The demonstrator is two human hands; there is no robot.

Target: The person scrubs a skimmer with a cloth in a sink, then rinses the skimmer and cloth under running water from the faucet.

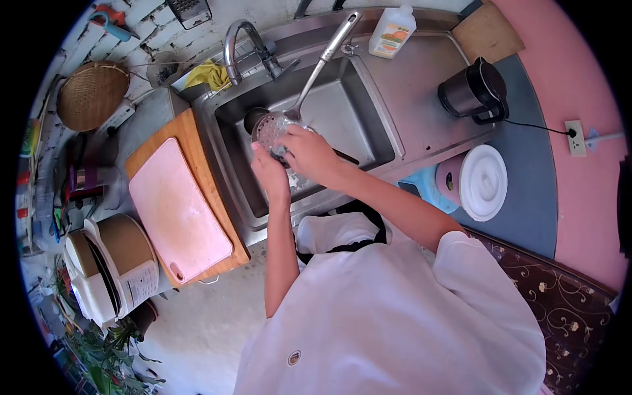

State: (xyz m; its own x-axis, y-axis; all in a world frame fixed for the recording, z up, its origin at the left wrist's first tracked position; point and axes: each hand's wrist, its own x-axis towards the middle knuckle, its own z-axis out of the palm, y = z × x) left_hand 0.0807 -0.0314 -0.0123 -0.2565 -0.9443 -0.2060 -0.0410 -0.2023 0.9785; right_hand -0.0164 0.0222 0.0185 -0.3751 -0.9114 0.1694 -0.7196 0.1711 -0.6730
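Note:
Over the steel sink [388, 112], my left hand [271, 172] is at the near left side of a perforated skimmer [266, 128], fingers pointing up toward its bowl. My right hand [308, 155] reaches in from the right, its fingers bent against something small and greyish at the bowl's near edge. What that is, I cannot make out. The skimmer's long metal handle [322, 62] leans up over the sink's far rim. Behind the bowl lies a dark round utensil [254, 120], partly hidden. The curved faucet [247, 46] stands at the far left of the basin.
Left of the sink, a pink cutting board [178, 204] lies on a wooden board [158, 137]. A yellow cloth [209, 76] hangs by the faucet. A white bottle [393, 33] and a dark kettle [474, 91] stand right. A white-lidded bin [484, 183] sits below the counter.

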